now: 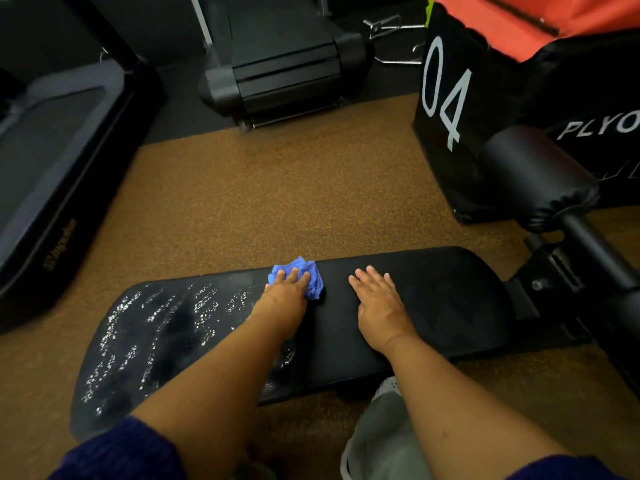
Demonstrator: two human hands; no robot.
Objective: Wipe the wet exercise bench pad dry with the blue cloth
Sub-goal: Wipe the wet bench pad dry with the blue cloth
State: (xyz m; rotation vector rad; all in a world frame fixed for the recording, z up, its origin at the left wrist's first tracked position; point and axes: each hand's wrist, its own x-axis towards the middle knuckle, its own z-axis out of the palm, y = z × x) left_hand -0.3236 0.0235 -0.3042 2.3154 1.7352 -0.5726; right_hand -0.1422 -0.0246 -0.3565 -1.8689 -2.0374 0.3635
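Presently, long black padded exercise bench pad (433, 299): right half looks matte and dry; left end carries white water droplets (138, 327), so roughly half is judged left to wipe. Crumpled blue cloth (304, 276): at the pad's far edge, near its middle, at the border of the wet area. Left hand (289, 289): palm down on the cloth, fingers straight and pressing it flat. Right hand (379, 299): flat on the dry part, fingers slightly spread, bracing.
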